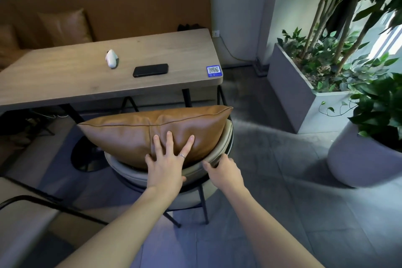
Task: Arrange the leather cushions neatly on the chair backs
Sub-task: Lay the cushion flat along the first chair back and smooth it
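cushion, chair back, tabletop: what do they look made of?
Cushion: tan leather or faux leather, by its soft sheen, creases and piped seam; which one can't be told. Chair back: beige padded upholstery, smooth and matte, on a thin black metal-looking frame. Tabletop: pale wood or wood-look laminate, with visible grain and a matte finish.

— Where does the single view look from?

— From the person's head, standing behind a grey padded chair with a thin black metal frame point(139, 177), facing forward and steeply down over its curved back.

— How near?

— Close: both bare forearms run in from the bottom edge, and the chair back fills the lower middle.

— And farther off?

— The long pale wooden table point(65, 76) crosses the middle, its right-hand corner toward centre-right; a brown leather bench backrest point(130, 4) lines the top. The wide lens bends the grey tiled floor point(282, 213) at the right.
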`<state>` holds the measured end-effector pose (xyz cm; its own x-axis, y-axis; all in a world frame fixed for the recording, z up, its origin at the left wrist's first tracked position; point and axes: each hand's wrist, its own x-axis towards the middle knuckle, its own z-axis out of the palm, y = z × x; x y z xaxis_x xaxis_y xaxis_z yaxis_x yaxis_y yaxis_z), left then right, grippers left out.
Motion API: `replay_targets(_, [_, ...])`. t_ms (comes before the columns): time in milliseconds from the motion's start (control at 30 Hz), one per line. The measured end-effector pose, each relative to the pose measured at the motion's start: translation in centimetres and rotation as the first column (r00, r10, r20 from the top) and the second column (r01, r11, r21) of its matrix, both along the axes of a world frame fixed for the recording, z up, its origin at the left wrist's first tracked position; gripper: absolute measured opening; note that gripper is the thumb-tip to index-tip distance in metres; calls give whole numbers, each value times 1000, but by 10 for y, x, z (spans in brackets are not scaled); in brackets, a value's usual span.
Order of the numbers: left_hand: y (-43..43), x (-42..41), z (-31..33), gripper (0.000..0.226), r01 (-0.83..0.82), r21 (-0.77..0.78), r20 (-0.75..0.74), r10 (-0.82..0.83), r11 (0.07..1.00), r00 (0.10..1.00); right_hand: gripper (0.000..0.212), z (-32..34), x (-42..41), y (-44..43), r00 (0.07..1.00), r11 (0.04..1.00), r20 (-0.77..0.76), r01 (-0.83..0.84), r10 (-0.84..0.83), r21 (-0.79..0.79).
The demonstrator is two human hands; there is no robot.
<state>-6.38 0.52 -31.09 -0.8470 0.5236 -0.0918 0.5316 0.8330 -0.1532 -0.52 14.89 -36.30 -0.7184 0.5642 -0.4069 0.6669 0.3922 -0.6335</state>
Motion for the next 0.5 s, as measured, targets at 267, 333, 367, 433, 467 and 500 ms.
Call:
replay_targets(267, [-45, 0, 76, 36, 72, 106, 111, -83, 992, 990, 49, 98, -2, -25, 926, 832, 157, -377, 343, 407])
replay_targets(333, [-61, -1, 105, 33, 55, 127, 83, -66, 990, 994, 52, 133, -7, -42, 916, 798, 130, -395, 379, 456])
replay_targets(367, [-71, -2, 121, 32, 50, 135, 63, -59, 990, 996, 53, 152, -9, -51, 915, 788, 103, -389, 389, 476])
replay_targets(433, [-90, -5, 152, 31, 44, 157, 15, -47, 987, 999, 51, 189, -11, -71, 911, 767, 46, -371, 409, 524])
replay_targets(467, [-102, -7, 168, 33, 44, 171, -13, -43, 984, 999, 48, 209, -12, -83, 904, 742, 26, -366, 426, 561])
replay_targets(500, [-114, -8, 184, 35, 48, 182, -38, -42, 982, 998, 47, 229, -13, -96, 896, 709, 11, -358, 444, 608])
